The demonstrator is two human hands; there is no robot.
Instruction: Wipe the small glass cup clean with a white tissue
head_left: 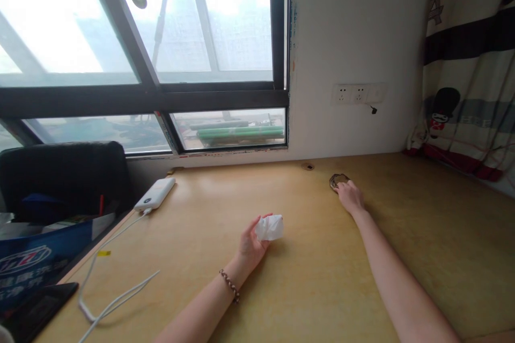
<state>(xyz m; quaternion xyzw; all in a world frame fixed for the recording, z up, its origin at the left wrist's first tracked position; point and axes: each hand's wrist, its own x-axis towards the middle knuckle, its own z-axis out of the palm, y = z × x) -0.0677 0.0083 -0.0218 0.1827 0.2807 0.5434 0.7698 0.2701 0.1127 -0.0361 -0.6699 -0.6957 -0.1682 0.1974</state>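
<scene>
My left hand (250, 246) is over the middle of the wooden desk (322, 278), fingers closed around a crumpled white tissue (269, 228). A beaded bracelet (230, 285) sits on that wrist. My right hand (351, 196) reaches to the far side of the desk, its fingertips on a small round dark object (338, 180) near the wall. Whether the fingers grip it or only touch it is unclear.
A white power bank (155, 193) with a white cable (112, 295) lies at the desk's left. A black chair (64, 177) and a blue bag (36, 262) stand beyond the left edge. Wall sockets (358, 94), a cable hole (308, 166) and a striped curtain (470, 64) are behind.
</scene>
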